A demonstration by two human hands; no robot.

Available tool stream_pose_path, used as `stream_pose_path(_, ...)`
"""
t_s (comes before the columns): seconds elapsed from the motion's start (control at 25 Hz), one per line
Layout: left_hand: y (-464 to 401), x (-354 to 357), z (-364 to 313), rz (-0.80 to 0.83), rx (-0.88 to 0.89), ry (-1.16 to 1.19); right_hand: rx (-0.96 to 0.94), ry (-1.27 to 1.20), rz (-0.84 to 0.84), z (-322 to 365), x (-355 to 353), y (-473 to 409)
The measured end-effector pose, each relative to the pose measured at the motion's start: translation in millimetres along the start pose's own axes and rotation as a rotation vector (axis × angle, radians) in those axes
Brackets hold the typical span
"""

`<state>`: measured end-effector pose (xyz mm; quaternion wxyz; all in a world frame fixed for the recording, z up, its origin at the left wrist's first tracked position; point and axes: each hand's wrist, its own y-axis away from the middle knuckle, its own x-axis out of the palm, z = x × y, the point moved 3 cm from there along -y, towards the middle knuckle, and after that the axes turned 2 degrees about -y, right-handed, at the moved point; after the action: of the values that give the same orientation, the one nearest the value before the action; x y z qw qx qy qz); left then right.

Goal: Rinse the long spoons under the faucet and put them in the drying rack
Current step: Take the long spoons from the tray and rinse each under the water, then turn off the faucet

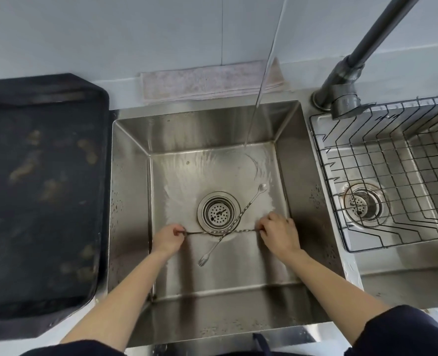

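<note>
Two long twisted-handle spoons cross on the floor of the steel sink (212, 124), just in front of the drain (218, 213). One spoon (200, 232) lies level from left to right, and both hands pinch its ends: my left hand (168, 238) at the left tip, my right hand (279, 233) at the right tip. The other spoon (246, 205) lies slantwise, its bowl at the upper right and a small fork end at the lower left. Water (260, 83) runs from the faucet (362, 55) and strikes the sink floor behind the spoons. The wire drying rack (392, 176) sits in the right basin.
A large dark tray (40, 191) covers the counter left of the sink. A folded pale cloth (207, 82) lies on the ledge behind the sink. The faucet's base stands between the two basins. The right basin's drain (362, 201) shows through the rack.
</note>
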<state>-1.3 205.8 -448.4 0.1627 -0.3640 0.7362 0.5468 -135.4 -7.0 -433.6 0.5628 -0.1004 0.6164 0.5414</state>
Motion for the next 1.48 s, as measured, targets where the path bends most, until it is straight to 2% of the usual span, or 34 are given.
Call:
stream_pose_path(0.28, 10, -7, -16, -0.023, 0.052, -0.017, -0.006, -0.02, -0.014, 6, -13, 8)
stream_pose_path(0.52, 34, -33, -54, -0.036, 0.156, -0.094, -0.049, -0.111, -0.065, 15, -51, 25)
stream_pose_path(0.72, 70, -64, -102, -0.117, 0.375, -0.093, -0.103, -0.14, -0.174, 18, -87, 44)
stream_pose_path(1.08, 165, -147, -214, -0.385, 0.807, 0.07, -0.168, -0.253, -0.543, 2, -191, 86)
stream_pose_path(1.32, 209, -184, -280, -0.498, 0.954, 0.138, -0.126, -0.324, -0.647, -16, -240, 90)
stream_pose_path(1.48, 219, -189, -314, -0.518, 1.027, 0.192, -0.103, -0.265, -0.665, -26, -254, 79)
